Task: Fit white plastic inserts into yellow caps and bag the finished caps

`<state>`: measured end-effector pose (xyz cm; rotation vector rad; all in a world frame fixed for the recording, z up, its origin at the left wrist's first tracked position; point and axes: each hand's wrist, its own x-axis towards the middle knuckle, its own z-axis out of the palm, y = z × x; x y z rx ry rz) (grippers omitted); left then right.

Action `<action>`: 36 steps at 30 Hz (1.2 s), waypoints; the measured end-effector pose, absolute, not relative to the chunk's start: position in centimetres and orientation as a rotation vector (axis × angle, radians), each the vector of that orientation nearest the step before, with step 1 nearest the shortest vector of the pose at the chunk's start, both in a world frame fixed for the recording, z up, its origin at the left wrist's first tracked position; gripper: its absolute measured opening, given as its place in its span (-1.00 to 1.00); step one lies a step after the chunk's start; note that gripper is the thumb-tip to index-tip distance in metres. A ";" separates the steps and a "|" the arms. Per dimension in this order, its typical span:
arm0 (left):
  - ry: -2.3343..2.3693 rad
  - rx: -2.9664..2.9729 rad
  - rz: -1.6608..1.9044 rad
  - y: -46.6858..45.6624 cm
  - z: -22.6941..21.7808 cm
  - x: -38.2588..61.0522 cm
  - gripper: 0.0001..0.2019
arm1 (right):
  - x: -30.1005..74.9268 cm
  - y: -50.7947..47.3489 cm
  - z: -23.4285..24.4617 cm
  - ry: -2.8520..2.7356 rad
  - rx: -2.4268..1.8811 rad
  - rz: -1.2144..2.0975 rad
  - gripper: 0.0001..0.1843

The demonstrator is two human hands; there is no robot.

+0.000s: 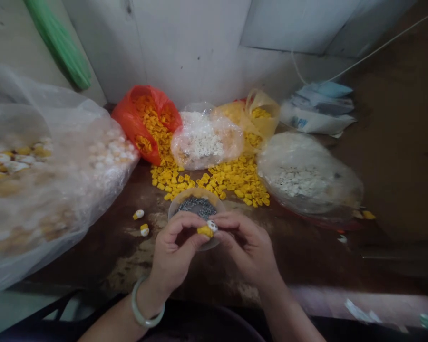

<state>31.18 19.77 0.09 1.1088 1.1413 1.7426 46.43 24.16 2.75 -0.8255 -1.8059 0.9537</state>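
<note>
Between both hands, above a round bowl (pixel 175 203), is a small yellow-and-white plastic figure (pixel 207 230). The fingertips of my left hand (pixel 176 247) pinch its yellow end. My right hand (pixel 248 244) grips the white end, which bears dark spots, between thumb and fingers. Inside the bowl lie many small dark grey metal pieces (pixel 197 206), too small to name. Two similar yellow-and-white figures, one upper (pixel 139 214) and one lower (pixel 144 230), lie on the table left of my left hand.
Loose yellow plastic pieces (pixel 242 183) are heaped behind the bowl, below a red bag (pixel 128 107), a clear bag of white pieces (pixel 207 142) and a yellowish bag (pixel 267 107). A large clear bag (pixel 103 190) fills the left side. Another clear bag (pixel 310 180) stands right.
</note>
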 end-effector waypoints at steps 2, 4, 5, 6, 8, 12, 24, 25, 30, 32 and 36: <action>1.160 1.203 1.764 19.8 0.3 31.0 -0.85 | 46.3 24.2 2.5 -1.725 -0.812 1.071 -0.92; 1.166 1.339 1.778 19.8 0.5 30.8 -0.83 | 46.2 24.3 2.2 -1.629 -0.799 1.223 -0.95; 1.167 1.416 1.778 19.9 0.5 30.7 -0.83 | 46.1 24.3 2.1 -1.589 -0.798 1.293 -0.94; 1.172 1.489 1.777 19.9 0.5 30.6 -0.82 | 46.0 24.3 2.0 -1.568 -0.802 1.339 -0.92; 1.193 1.597 1.774 19.9 0.4 30.4 -0.80 | 45.9 24.4 1.8 -1.579 -0.811 1.360 -0.88; 1.193 1.617 1.792 20.0 0.1 30.3 -0.76 | 45.7 24.4 1.4 -1.547 -0.798 1.480 -0.82; 1.128 1.066 1.671 20.4 -0.1 30.7 -0.89 | 44.7 24.8 0.0 -1.203 -0.822 1.711 -0.65; 1.150 1.106 1.675 20.4 0.1 30.6 -0.89 | 44.7 24.8 0.0 -1.195 -0.833 1.711 -0.64; 1.222 1.502 1.687 20.4 0.6 30.1 -0.86 | 44.9 24.6 0.1 -1.198 -0.918 1.744 -0.64; 1.225 1.577 1.706 20.4 0.6 29.9 -0.85 | 44.9 24.6 0.2 -1.234 -0.917 1.723 -0.68; 1.277 1.614 1.800 20.1 -0.1 30.0 -0.81 | 44.6 24.4 0.4 -1.386 -0.909 1.550 -0.79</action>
